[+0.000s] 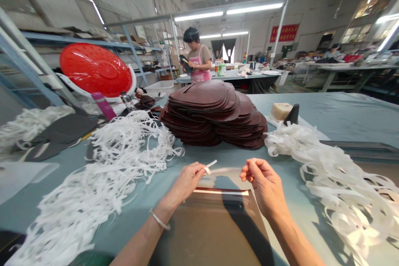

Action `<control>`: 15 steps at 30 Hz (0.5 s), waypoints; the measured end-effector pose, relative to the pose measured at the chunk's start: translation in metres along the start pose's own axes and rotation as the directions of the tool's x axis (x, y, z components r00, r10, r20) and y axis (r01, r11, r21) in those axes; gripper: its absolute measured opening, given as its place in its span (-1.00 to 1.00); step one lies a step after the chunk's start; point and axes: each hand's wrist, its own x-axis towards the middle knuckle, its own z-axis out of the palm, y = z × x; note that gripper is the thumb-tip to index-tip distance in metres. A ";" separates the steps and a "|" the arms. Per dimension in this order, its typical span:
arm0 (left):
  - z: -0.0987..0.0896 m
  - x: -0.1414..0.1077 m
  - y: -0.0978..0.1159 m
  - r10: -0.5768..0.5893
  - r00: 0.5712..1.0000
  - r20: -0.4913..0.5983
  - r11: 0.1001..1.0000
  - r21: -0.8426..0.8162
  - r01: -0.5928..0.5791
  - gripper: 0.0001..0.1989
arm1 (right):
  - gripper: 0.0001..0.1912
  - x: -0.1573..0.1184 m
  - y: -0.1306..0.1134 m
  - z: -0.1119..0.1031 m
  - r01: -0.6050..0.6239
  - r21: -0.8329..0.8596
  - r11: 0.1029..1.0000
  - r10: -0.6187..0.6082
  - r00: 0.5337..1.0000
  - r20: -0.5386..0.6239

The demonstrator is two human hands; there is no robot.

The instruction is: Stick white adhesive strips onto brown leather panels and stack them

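My left hand (190, 178) pinches a short white strip (212, 163) between thumb and fingers, its free end pointing up and right. My right hand (263, 181) is closed, thumb against the fingertips; whether anything thin is between them I cannot make out. Both hands are held over the far edge of a brown board (215, 232). Along that edge lies a narrow pale strip (224, 192) with a reddish-brown border showing above it. Just beyond the hands rises a tall stack of dark brown leather-like pieces (215, 112).
Tangled white strips (93, 191) heap up on the left, and wider translucent ones (339, 183) on the right. A beige block (281, 111) stands beside a black cone-shaped object (291, 114). Behind are a red basin (95, 68), a purple bottle (104, 106) and a person in a pink apron (199, 64).
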 end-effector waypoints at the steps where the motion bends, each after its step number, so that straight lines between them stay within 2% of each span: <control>1: -0.002 0.000 -0.004 -0.050 0.999 -0.021 0.999 -0.010 0.050 -0.64 | -0.75 0.002 0.000 -0.004 0.012 -0.012 1.000 -0.013 0.999 -0.031; 4: -0.022 0.002 -0.023 -0.187 0.976 -0.110 0.982 -0.006 0.188 -0.58 | -0.72 0.005 -0.006 -0.021 0.081 -0.121 0.989 -0.096 0.987 -0.125; 6: -0.048 0.005 -0.040 -0.256 0.949 -0.186 0.964 0.027 0.265 -0.61 | -0.71 0.005 -0.016 -0.035 0.155 -0.303 0.940 -0.216 0.960 -0.178; 8: -0.082 0.006 -0.054 -0.313 0.896 -0.315 0.931 0.087 0.355 -0.68 | -0.71 0.002 -0.029 -0.046 0.225 -0.511 0.830 -0.358 0.917 -0.177; 9: -0.098 0.005 -0.059 -0.330 0.858 -0.395 0.907 0.120 0.404 -0.64 | -0.71 0.000 -0.036 -0.050 0.247 -0.589 0.769 -0.408 0.900 -0.154; 10: -0.112 0.003 -0.061 -0.333 0.817 -0.471 0.881 0.153 0.447 -0.51 | -0.72 -0.002 -0.042 -0.051 0.257 -0.644 0.720 -0.427 0.896 -0.120; 11: -0.121 0.000 -0.061 -0.310 0.782 -0.541 0.855 0.201 0.478 -0.39 | -0.72 -0.005 -0.046 -0.049 0.258 -0.679 0.687 -0.412 0.908 -0.072; 12: -0.126 -0.004 -0.057 -0.257 0.765 -0.590 0.840 0.254 0.479 -0.30 | -0.72 -0.008 -0.047 -0.045 0.256 -0.694 0.673 -0.366 0.930 -0.012; 13: -0.124 -0.009 -0.051 -0.199 0.773 -0.603 0.843 0.296 0.449 -0.28 | -0.71 -0.013 -0.046 -0.039 0.253 -0.690 0.678 -0.294 0.954 0.060; 15: -0.103 -0.022 -0.032 -0.098 0.839 -0.536 0.883 0.343 0.322 -0.42 | -0.69 -0.024 -0.033 -0.019 0.246 -0.649 0.720 -0.115 0.964 0.238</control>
